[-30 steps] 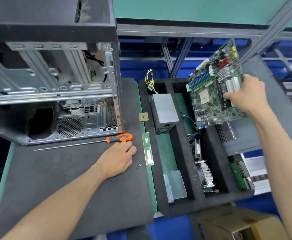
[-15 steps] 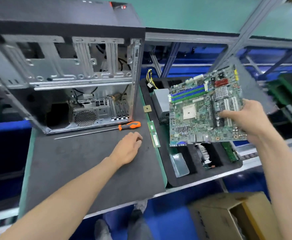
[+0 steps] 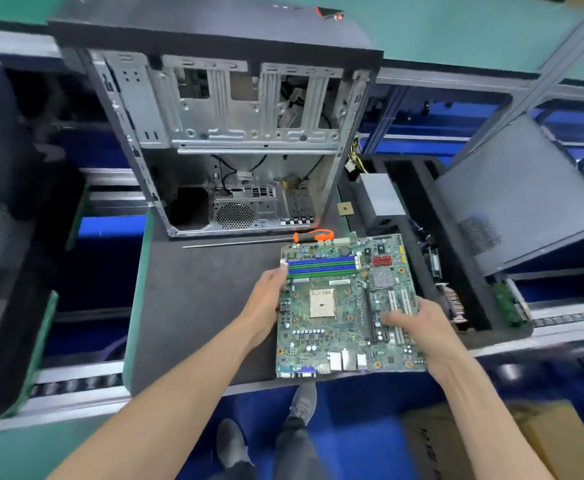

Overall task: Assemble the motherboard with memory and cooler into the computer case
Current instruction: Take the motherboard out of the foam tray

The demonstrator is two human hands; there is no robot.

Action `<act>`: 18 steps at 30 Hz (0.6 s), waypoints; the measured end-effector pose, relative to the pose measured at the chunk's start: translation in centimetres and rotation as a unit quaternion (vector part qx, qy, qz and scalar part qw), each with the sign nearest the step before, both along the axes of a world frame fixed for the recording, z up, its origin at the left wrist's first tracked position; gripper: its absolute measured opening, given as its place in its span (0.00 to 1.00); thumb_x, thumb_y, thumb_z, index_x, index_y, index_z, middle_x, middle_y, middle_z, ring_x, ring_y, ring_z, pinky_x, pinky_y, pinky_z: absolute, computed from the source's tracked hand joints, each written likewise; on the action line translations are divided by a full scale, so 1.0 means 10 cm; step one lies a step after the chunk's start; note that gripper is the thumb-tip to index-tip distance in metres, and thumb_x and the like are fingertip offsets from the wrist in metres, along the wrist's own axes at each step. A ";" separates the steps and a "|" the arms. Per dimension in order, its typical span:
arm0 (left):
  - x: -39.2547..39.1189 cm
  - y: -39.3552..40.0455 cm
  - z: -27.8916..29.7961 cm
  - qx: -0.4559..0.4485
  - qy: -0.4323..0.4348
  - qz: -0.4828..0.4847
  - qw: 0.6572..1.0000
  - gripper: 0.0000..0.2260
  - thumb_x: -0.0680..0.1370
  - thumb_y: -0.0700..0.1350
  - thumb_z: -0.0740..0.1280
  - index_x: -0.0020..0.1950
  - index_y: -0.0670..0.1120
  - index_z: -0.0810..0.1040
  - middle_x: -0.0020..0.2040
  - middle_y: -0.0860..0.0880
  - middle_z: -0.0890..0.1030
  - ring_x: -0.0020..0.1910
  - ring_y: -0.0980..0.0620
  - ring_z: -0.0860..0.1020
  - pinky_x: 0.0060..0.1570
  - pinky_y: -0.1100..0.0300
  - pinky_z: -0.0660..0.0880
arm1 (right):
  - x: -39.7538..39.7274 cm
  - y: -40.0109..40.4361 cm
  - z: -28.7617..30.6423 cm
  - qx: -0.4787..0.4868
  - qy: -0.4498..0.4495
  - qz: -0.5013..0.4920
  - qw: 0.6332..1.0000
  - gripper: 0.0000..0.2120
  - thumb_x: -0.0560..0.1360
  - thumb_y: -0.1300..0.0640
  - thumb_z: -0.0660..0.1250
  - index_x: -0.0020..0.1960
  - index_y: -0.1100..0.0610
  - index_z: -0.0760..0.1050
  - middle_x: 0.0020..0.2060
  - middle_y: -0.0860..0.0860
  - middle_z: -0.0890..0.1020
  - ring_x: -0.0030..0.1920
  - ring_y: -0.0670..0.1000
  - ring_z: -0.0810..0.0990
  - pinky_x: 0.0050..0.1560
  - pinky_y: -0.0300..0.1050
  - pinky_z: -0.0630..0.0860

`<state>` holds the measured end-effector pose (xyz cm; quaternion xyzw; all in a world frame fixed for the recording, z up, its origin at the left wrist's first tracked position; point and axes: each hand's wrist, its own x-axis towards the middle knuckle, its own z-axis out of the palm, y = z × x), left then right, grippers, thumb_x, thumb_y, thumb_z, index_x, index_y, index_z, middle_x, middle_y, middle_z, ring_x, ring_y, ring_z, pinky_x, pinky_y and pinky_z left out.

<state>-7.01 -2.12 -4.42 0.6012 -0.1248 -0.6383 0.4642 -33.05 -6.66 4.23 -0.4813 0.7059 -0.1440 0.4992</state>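
Both hands grip the board by its edges: left hand curled on the left edge, right hand pinching the right. It hovers over the mat, before the open case. Bare socket, 0 memory fitted; a slip could knock it against the screwdriver.

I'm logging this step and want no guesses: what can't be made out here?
- Head view: whether the motherboard rests on the mat or hangs above it.
- Left hand fingers: hidden under the board's edge.
- Screwdriver handle end: covered by the board.
- Board markings: too small.
- Foam tray parts: blurred.
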 end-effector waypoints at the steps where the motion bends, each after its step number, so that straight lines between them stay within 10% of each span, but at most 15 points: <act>1: 0.05 0.05 -0.03 0.011 -0.006 0.025 1.000 0.21 0.80 0.63 0.61 0.66 0.52 0.70 0.71 0.55 0.71 0.70 0.52 0.68 0.74 0.42 0.60 | 0.07 0.04 -0.09 0.010 -0.006 0.008 1.000 0.49 0.67 0.54 0.80 0.80 0.56 0.54 0.74 0.55 0.67 0.66 0.57 0.70 0.58 0.55 0.68; 9: 0.45 0.35 -0.21 0.072 -0.162 0.144 0.974 0.17 0.83 0.57 0.60 0.69 0.51 0.69 0.51 0.60 0.73 0.45 0.62 0.69 0.53 0.53 0.64 | 0.67 0.14 -0.63 -0.009 -0.004 0.088 0.996 0.42 0.71 0.54 0.76 0.78 0.54 0.57 0.75 0.53 0.66 0.64 0.51 0.69 0.59 0.51 0.68; 13: 0.61 0.38 -0.18 0.091 -0.217 0.161 0.959 0.18 0.83 0.56 0.61 0.70 0.50 0.69 0.52 0.56 0.75 0.50 0.53 0.73 0.52 0.53 0.67 | 0.83 0.12 -0.72 -0.053 0.072 0.154 0.984 0.37 0.69 0.47 0.76 0.73 0.56 0.64 0.52 0.48 0.75 0.43 0.40 0.72 0.43 0.44 0.70; 18: 0.73 0.44 -0.12 0.119 -0.357 0.127 0.918 0.15 0.81 0.57 0.61 0.63 0.50 0.75 0.46 0.55 0.78 0.46 0.53 0.76 0.40 0.57 0.68 | 1.00 0.08 -0.71 -0.135 0.208 0.260 0.933 0.24 0.67 0.39 0.71 0.49 0.57 0.71 0.44 0.50 0.76 0.43 0.52 0.77 0.42 0.49 0.77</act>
